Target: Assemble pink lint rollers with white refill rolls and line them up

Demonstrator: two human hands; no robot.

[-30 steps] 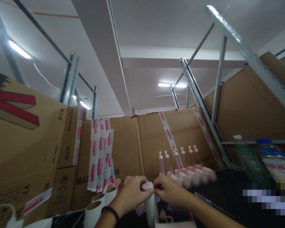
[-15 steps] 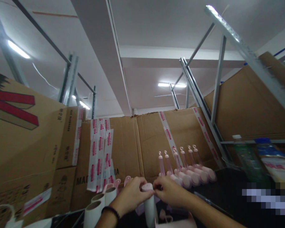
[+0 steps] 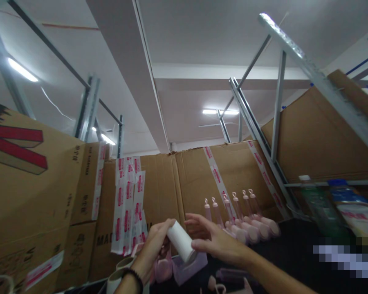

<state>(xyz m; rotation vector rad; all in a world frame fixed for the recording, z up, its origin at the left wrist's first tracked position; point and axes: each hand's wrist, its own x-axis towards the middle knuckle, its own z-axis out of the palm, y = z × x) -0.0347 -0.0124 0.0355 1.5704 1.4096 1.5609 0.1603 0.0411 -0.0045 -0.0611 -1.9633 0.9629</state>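
Observation:
My left hand point(image 3: 159, 241) grips a smooth white paper roll point(image 3: 181, 241) near its upper end. The roll is tilted, its lower end leaning right. My right hand point(image 3: 216, 241) is beside that lower end with fingers spread; whether the thumb touches the roll is unclear. Below the roll stands a translucent pinkish box point(image 3: 190, 269), and left of it a pink covered piece point(image 3: 163, 270). Other white rolls point(image 3: 115, 281) with hollow cores stand partly behind my left forearm. Loose pink parts point(image 3: 216, 284) lie at the bottom edge.
Several pink lint rollers point(image 3: 253, 228) with ringed handles lie in a row against the cardboard wall point(image 3: 162, 183). A green bottle point(image 3: 320, 212) and a blue-capped container point(image 3: 352, 212) are at right on the black surface point(image 3: 290, 245). Metal frame bars point(image 3: 277, 110) rise above.
The white roll has gone from upright to tilted and has been raised. My left hand has shifted from its top to its side. My right hand's fingers have spread from a pinch.

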